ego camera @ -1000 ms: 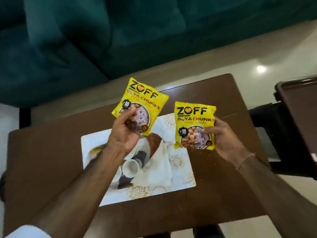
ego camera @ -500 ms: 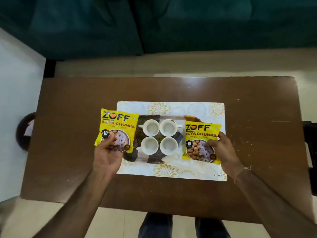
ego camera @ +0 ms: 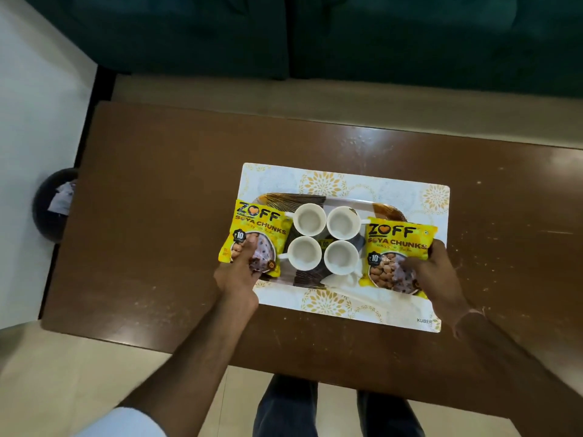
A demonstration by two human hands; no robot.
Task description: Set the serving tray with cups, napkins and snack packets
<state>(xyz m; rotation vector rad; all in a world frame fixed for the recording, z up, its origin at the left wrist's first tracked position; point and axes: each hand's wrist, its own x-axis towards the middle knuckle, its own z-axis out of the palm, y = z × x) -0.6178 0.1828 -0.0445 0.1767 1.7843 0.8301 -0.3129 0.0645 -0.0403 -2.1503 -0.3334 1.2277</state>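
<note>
A serving tray with a dark and amber pattern lies on a white and gold placemat. Several white cups stand in a square at its middle. My left hand grips a yellow soya chunks packet over the tray's left end. My right hand grips a second yellow soya chunks packet over the tray's right end. A white napkin peeks out below the cups, partly hidden by the right packet.
The placemat rests on a brown wooden table. A dark green sofa stands behind the table. A dark round bin with paper in it sits on the floor at the left. My legs show under the near edge.
Both hands have lowered the packets from mid-air down beside the cups, the left one moving in toward the tray's left end. The camera view has shifted to look straight down.
</note>
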